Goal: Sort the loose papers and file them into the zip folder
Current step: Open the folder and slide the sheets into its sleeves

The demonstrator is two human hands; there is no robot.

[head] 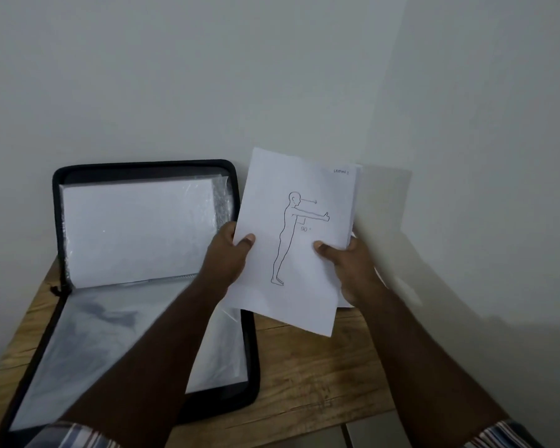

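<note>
A: What was on the left?

B: A black zip folder (149, 270) lay open on the wooden surface (304, 376). Its top half leaned on the white wall (272, 76). It had clear sleeves with white sheets inside.

A: And the hands?

B: The left hand (230, 257) pinched the left edge of the papers (301, 240), thumb on top. Its arm crossed over the folder and hid part of it. The right hand (353, 266) gripped the right edge. The top paper showed a drawn figure with one arm out. More sheets were behind it.
</note>
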